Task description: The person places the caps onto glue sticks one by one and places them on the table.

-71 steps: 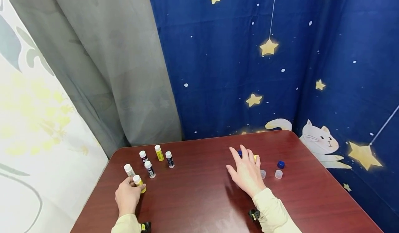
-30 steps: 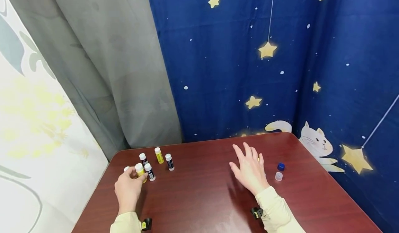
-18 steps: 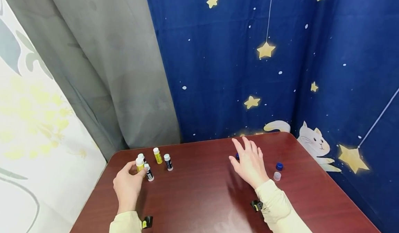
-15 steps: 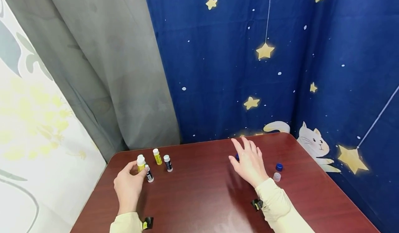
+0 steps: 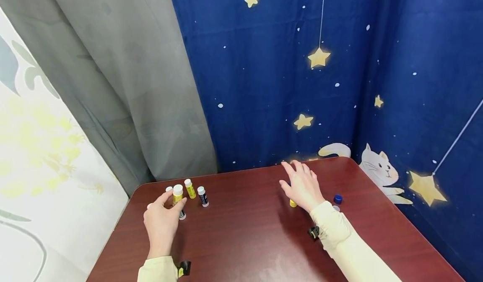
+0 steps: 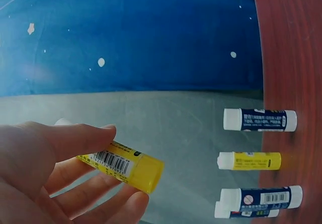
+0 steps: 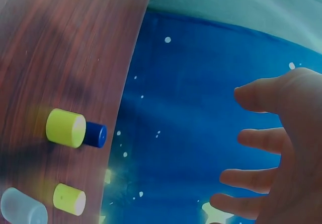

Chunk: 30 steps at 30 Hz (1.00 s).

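Observation:
My left hand (image 5: 162, 223) pinches a yellow glue stick (image 6: 121, 163) with a white cap between thumb and fingers. It is held above the table at the left, overlapping other sticks in the head view. Beyond it stand another yellow glue stick (image 5: 190, 189) and a dark blue one (image 5: 203, 197); two more dark blue sticks (image 6: 261, 198) show close together in the left wrist view. My right hand (image 5: 303, 187) hovers, fingers spread and holding nothing, over small caps. Near it are a yellow cap (image 7: 65, 128), a blue cap (image 7: 95, 134), a second yellow cap (image 7: 69, 199) and a translucent cap (image 7: 22, 206).
The reddish-brown table (image 5: 241, 231) ends at a far edge before grey and starry blue curtains. Another blue cap (image 5: 337, 199) sits right of the right hand, with a translucent cap partly behind the sleeve.
My left hand has lifted the yellow glue stick and carried it away from me and to the right. The right hand has shifted slightly farther off, uncovering a yellow cap.

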Motion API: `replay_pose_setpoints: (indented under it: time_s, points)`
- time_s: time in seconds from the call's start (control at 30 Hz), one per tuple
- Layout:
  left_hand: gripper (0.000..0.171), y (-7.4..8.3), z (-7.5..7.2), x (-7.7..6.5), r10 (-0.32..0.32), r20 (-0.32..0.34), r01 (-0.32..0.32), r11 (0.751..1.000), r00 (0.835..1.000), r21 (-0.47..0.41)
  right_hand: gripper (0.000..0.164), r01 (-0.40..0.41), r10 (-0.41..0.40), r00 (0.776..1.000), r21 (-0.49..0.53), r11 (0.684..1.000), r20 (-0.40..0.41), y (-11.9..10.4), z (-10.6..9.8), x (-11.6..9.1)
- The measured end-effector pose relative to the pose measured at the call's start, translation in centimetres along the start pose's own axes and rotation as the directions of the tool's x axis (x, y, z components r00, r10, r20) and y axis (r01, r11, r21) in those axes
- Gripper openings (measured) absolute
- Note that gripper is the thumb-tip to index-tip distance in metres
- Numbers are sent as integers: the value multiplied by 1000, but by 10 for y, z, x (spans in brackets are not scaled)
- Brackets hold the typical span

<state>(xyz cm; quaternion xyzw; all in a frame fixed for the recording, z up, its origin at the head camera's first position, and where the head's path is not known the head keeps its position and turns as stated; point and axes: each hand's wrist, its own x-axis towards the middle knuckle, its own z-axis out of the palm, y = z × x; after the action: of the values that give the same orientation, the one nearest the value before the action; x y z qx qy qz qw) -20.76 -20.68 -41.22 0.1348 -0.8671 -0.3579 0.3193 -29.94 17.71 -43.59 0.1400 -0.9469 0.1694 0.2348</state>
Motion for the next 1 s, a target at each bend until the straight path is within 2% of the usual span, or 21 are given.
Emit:
replay_pose_setpoints:
  time_s: [0.27,0.57,0.67,0.9,1.0]
  points:
    - [41,12,-3,-3,27,-9,-27,999,1000,-19,57,-24,24,997,-5,1000,74,14,7,17]
    - [37,22,-5,-5,38,-3,-38,999,999,-34,53,-53,58,981,-37,998,184,35,14,31]
    - [35,24,-5,-4,54,-3,-54,998,999,-38,54,-71,80,971,-48,996,224,43,18,33]
    - [33,28,-2,-1,98,-6,-98,994,995,-40,56,-145,156,930,-58,988,334,55,24,35]
    - [34,28,0,1,115,-5,-115,993,993,-39,56,-152,166,917,-66,986,362,59,27,36]
